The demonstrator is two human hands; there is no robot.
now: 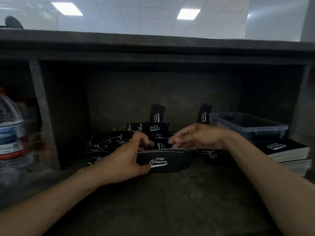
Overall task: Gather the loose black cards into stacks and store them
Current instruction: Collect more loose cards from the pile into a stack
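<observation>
Gripping stack [160,161] upright in left hand [122,159], near front edge of shelf [170,198]. Right hand [199,137] bent over stack top; pinching or not, cannot tell. Loose cards [104,145] heaped behind, mid-shelf. Gathering step, likely. Next: picking more cards, squaring edges.

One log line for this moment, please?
left hand: holds card stack | right hand: above stack top, grip unclear | loose cards: piled behind

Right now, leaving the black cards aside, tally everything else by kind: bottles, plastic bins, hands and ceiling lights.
Clear plastic bottle, red cap: 1
Clear rectangular plastic bin: 1
Bare hands: 2, left hand, right hand
Square ceiling light panels: 2
Total: 6
</observation>
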